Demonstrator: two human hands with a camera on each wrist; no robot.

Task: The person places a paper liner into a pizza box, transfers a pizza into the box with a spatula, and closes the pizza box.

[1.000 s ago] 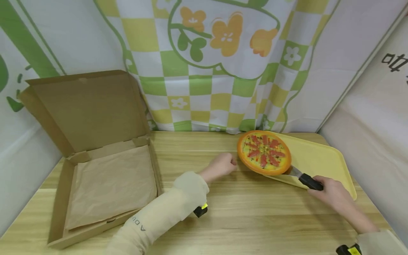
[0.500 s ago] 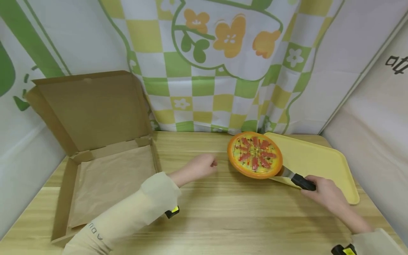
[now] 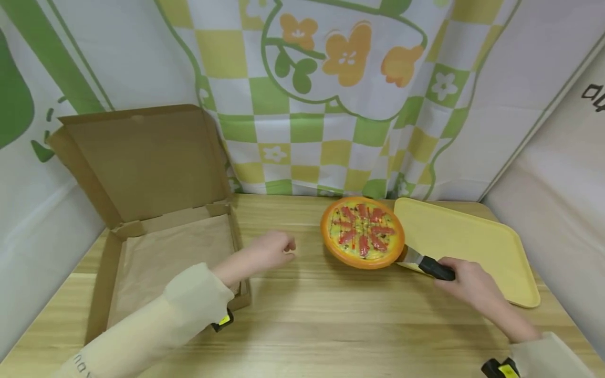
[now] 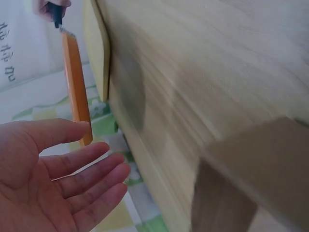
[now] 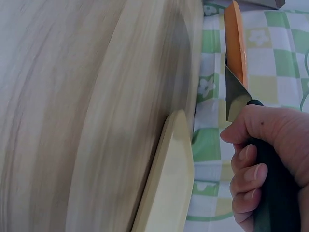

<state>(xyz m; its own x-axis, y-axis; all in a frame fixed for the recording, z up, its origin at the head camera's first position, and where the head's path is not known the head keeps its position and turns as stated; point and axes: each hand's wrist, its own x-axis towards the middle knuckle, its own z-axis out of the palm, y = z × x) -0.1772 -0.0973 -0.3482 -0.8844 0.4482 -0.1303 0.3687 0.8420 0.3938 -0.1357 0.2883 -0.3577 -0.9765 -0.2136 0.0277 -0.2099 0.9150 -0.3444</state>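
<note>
My right hand (image 3: 468,281) grips the black handle of a pizza server (image 3: 436,268). In the right wrist view its metal blade (image 5: 235,94) lies under a round pizza (image 3: 363,233) with an orange rim and red strips on yellow topping. Both wrist views show the pizza raised clear of the table. My left hand (image 3: 264,251) holds nothing and hovers between the pizza and the cardboard pizza box (image 3: 243,300). In the left wrist view its fingers (image 4: 91,179) are relaxed, palm showing. The box stands with its lid up at the left, brown paper (image 3: 175,257) lining the bottom.
A yellow tray (image 3: 472,236) lies on the wooden table (image 3: 359,325) at the right, partly behind the server and right hand. A checkered curtain (image 3: 302,126) hangs along the table's back edge. White cloth walls stand at both sides.
The pizza on its server has moved left, off the tray's left end, with the right hand. The left hand has drawn left toward the box, and its fingers have loosened.
</note>
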